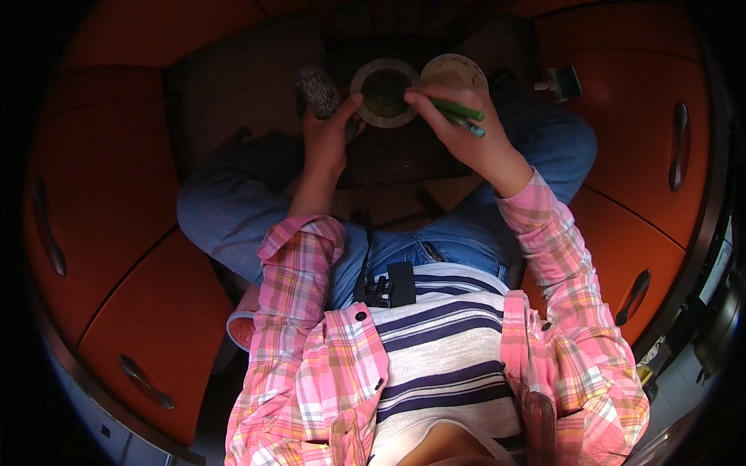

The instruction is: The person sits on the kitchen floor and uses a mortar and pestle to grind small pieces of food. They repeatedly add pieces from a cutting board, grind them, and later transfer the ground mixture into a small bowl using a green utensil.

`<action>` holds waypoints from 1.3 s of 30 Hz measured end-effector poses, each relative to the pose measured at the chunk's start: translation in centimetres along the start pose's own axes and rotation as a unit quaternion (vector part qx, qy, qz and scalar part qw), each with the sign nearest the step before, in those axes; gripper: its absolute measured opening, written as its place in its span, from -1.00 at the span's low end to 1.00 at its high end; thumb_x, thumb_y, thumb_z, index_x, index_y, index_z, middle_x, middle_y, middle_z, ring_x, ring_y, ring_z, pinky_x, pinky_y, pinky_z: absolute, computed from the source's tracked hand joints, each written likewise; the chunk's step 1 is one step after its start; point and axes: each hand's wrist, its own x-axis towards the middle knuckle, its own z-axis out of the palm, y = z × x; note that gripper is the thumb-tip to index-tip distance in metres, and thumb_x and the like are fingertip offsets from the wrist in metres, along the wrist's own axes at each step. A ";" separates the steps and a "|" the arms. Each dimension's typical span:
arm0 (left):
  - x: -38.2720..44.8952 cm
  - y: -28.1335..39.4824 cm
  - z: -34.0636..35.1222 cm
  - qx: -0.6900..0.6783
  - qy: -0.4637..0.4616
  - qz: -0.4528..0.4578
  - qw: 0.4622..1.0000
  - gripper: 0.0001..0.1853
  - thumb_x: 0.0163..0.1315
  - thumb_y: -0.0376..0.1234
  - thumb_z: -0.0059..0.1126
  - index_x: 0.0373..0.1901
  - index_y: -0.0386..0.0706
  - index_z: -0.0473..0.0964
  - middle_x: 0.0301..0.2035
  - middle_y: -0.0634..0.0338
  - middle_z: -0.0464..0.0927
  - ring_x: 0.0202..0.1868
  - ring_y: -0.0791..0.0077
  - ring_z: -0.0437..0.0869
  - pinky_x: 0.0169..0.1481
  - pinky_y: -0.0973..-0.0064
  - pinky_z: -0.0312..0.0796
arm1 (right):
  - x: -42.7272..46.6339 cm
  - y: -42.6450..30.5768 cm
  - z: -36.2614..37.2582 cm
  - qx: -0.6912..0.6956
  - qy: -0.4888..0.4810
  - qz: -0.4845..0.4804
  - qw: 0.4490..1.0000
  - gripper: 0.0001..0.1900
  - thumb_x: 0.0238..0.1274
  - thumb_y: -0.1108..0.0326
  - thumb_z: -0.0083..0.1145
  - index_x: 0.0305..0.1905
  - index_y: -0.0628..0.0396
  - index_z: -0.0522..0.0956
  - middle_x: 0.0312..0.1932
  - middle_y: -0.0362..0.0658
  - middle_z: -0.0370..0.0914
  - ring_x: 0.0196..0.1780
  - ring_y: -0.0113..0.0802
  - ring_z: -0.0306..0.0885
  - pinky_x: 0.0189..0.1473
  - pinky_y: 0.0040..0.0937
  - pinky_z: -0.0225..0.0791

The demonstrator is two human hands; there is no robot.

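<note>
A round stone mortar (pixel 358 81) stands before me with a dark greenish mass (pixel 384 96) inside; the shade hides its detail. My left hand (pixel 325 140) is closed around a speckled stone pestle (pixel 316 90), and its thumb lies against the mortar's left rim. On the other side, my right hand (pixel 475 128) grips green-handled utensils (pixel 460 109), their handle ends sticking out to the right. The fingertips of that hand are at the mortar's right rim, and the utensils' working ends are hidden. Partly behind this hand sits a pale round container (pixel 451 67) with dark specks.
Orange cabinets (pixel 105 175) with dark handles curve around both sides. My jeans-clad legs (pixel 233 204) are spread around a dark low surface (pixel 402 157) under the mortar. A pink container (pixel 240 329) stands by my left elbow. A small dark-faced object (pixel 565 83) is at the right.
</note>
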 end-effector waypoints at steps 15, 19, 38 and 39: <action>-0.8 0.9 0.7 0.006 0.004 -0.003 1.000 -0.60 0.21 -0.34 0.50 0.02 -0.21 0.55 -0.19 0.18 0.64 -0.19 0.44 0.67 -0.13 0.35 0.63 | 1.8 -2.9 -0.5 -0.146 0.016 -0.036 0.988 -0.74 0.40 0.27 0.22 -0.37 0.19 0.73 -0.46 0.11 0.66 -0.36 0.13 0.68 -0.31 -0.06 0.55; -0.8 0.9 0.7 0.008 0.007 -0.009 1.000 -0.59 0.20 -0.33 0.51 0.03 -0.18 0.54 -0.17 0.18 0.64 -0.17 0.43 0.68 -0.08 0.30 0.66 | 1.3 -3.0 -0.6 -0.176 -0.038 0.011 0.984 -0.72 0.39 0.24 0.25 -0.37 0.20 0.74 -0.48 0.14 0.65 -0.40 0.14 0.67 -0.33 -0.05 0.53; -0.6 0.6 0.5 0.005 -0.001 -0.015 1.000 -0.54 0.21 -0.32 0.51 0.10 -0.19 0.51 -0.10 0.14 0.65 -0.12 0.38 0.71 -0.05 0.29 0.69 | -0.6 -0.5 -0.3 -0.029 0.013 -0.016 0.999 -0.86 0.36 0.41 0.29 -0.14 0.24 0.75 -0.28 0.09 0.72 -0.23 0.00 0.73 -0.26 -0.23 0.51; -0.7 0.7 0.6 0.010 -0.001 -0.010 1.000 -0.54 0.21 -0.32 0.50 0.10 -0.19 0.51 -0.10 0.14 0.65 -0.12 0.38 0.70 -0.05 0.28 0.69 | -1.0 -0.5 -0.2 -0.028 -0.002 0.000 1.000 -0.86 0.36 0.40 0.30 -0.13 0.24 0.75 -0.25 0.10 0.72 -0.21 0.00 0.73 -0.24 -0.23 0.51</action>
